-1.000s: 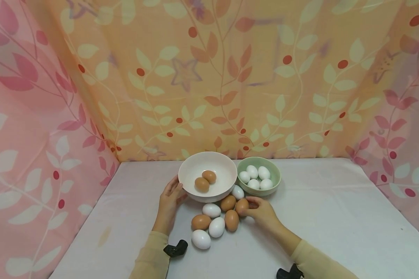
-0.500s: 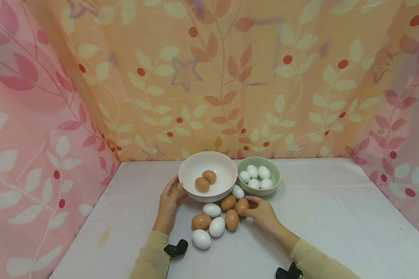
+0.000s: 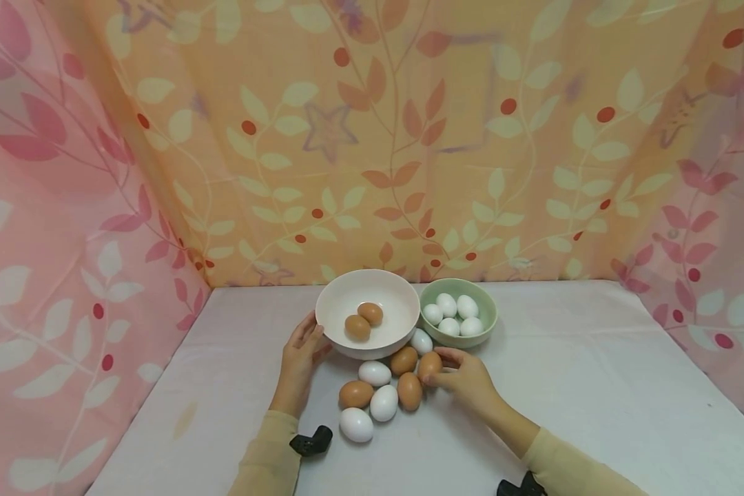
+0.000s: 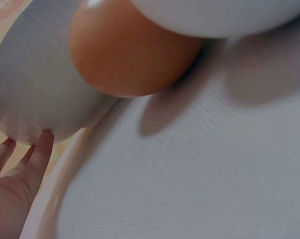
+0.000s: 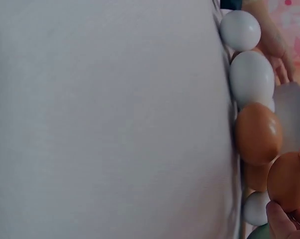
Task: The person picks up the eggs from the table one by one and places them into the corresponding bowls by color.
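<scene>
My left hand (image 3: 297, 359) touches the left side of the white bowl (image 3: 328, 303); in the left wrist view its fingertips rest on the bowl's outer wall, fingers fairly straight. Inside that bowl lie two brown eggs (image 3: 357, 327). My right hand (image 3: 470, 380) pinches a brown egg (image 3: 430, 365) between thumb and fingers at the right side of a loose group. In the right wrist view this egg (image 5: 287, 180) sits between the thumb and the fingertips. Around it lie more brown eggs (image 3: 410, 391) and several white eggs (image 3: 384, 403).
A green bowl (image 3: 492, 315) with several white eggs stands right of the white bowl, close against it. Both are near the back edge of the white-covered table (image 3: 595, 372). A patterned cloth (image 3: 397, 138) hangs behind. Black straps or devices (image 3: 311, 441) sit at the wrists.
Almost nothing differs. The whole view shifts very slightly to the left; both hands keep their places on the bowl and the brown egg.
</scene>
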The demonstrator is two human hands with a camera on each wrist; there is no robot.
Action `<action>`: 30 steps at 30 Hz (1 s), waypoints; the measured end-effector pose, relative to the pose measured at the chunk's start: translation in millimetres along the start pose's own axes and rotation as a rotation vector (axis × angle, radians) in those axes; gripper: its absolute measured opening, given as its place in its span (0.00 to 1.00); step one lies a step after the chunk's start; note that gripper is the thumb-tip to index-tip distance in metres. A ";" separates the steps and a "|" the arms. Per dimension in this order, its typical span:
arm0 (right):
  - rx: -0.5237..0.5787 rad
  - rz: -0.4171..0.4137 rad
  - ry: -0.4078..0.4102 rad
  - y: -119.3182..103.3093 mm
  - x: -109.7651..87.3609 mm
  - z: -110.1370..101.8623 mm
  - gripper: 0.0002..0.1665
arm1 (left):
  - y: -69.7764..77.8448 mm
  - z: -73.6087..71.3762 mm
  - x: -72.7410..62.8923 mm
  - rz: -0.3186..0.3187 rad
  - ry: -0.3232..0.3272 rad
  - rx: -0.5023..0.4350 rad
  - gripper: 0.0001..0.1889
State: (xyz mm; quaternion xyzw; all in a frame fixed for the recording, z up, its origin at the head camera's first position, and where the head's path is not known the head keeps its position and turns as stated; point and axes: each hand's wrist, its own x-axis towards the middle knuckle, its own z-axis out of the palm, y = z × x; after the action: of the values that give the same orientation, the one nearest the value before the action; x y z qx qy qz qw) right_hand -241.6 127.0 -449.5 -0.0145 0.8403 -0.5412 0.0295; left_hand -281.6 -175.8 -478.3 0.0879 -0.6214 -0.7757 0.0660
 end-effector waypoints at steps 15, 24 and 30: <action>0.041 -0.076 -0.085 -47.2 13.4 -6.3 0.38 | 2.7 -0.1 -2.8 0.002 -0.011 -0.015 0.27; 0.027 -0.066 -0.077 -68.0 24.7 1.1 0.42 | 3.0 0.3 -1.9 -0.002 -0.020 -0.003 0.27; 0.059 -0.051 -0.095 -77.7 41.1 6.9 0.41 | 1.8 -0.7 -1.5 -0.006 -0.010 -0.014 0.27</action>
State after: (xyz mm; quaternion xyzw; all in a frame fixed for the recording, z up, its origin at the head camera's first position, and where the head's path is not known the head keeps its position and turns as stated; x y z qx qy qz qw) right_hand -282.8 86.2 -383.0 -0.0608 0.8209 -0.5651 0.0557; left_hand -280.0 -176.6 -476.6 0.0855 -0.6162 -0.7806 0.0613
